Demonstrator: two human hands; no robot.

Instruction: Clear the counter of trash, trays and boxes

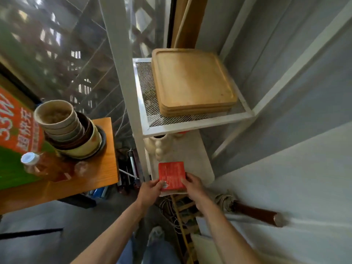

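Observation:
A flat red box (171, 173) with white print lies on the lower white shelf (198, 159) of a metal rack. My left hand (151, 188) grips its near left corner and my right hand (192, 184) grips its near right edge. On the rack's upper mesh shelf (146, 100) lies a stack of wooden trays (192, 80).
To the left, a wooden table (106, 162) carries stacked bowls (70, 130), a tea bottle (43, 166) and an orange-green sign (13, 126). A white vase (160, 145) stands behind the box. A rolled umbrella (253, 211) leans at the right wall. Cables and a wooden frame lie on the floor below.

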